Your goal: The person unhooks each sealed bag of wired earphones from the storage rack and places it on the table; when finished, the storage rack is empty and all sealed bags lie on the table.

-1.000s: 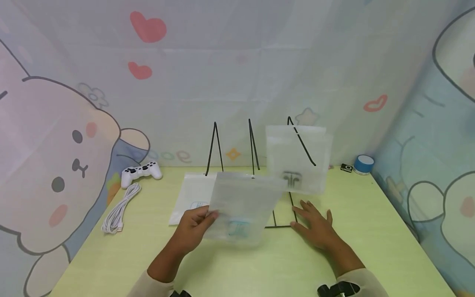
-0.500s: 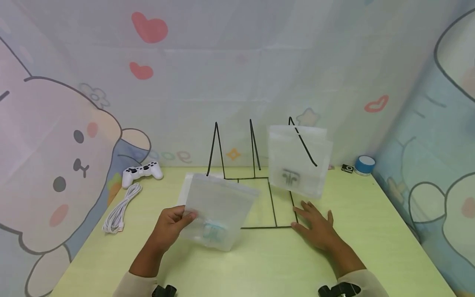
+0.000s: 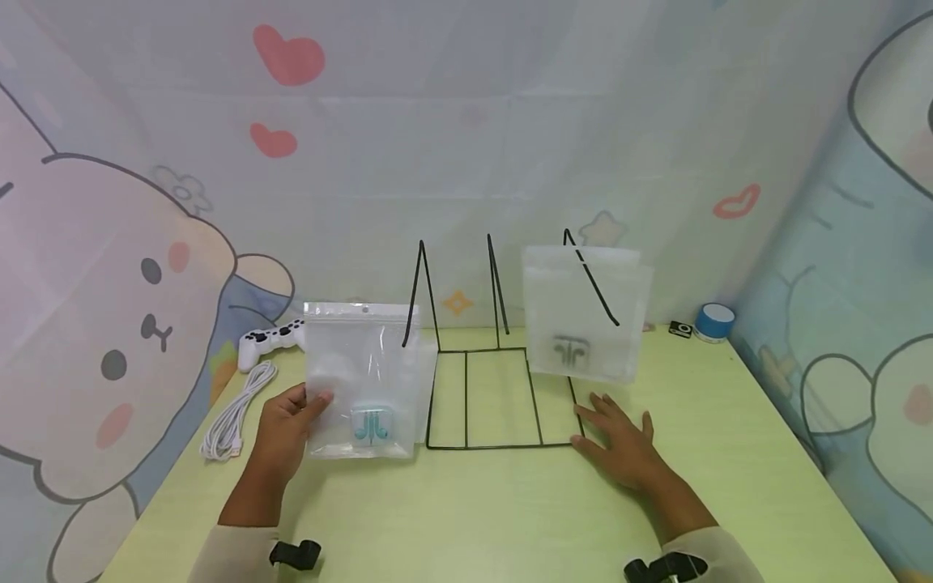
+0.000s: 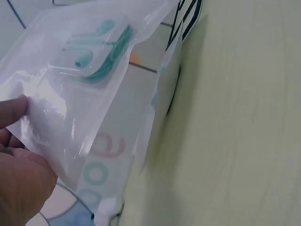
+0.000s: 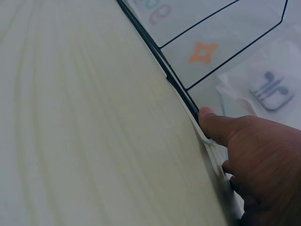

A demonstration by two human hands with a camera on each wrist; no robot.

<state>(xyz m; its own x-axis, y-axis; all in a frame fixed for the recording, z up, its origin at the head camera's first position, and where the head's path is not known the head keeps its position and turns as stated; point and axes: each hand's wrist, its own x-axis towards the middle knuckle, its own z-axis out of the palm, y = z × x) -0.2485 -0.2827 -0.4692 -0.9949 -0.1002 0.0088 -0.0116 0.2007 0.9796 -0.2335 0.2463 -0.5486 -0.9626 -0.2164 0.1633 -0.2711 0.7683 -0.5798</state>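
My left hand (image 3: 280,427) pinches the left edge of a clear zip bag (image 3: 342,356). Teal earphones (image 3: 372,425) in a clear case show near the bag's bottom; the left wrist view has the thumb on the plastic. Partly hidden behind it is another pale bag (image 3: 428,368); whether it lies or hangs I cannot tell. My right hand (image 3: 619,445) rests with fingers spread at the right front corner of a black wire rack (image 3: 481,448), its thumb touching the wire. On the rack's right hook hangs a frosted bag (image 3: 583,300) with dark earphones (image 3: 571,352).
The middle hook (image 3: 499,283) of the rack rises bare. At the left stand a white game controller (image 3: 266,340) and a coiled white cable (image 3: 236,413). Far right are a blue-and-white round container (image 3: 715,321) and a small black gadget (image 3: 680,329). A printed curtain (image 3: 437,146) backs the table.
My left hand has carried the zip bag leftward off the front of the rack and turned its face toward the head camera. The right hand has stayed at the rack's corner.
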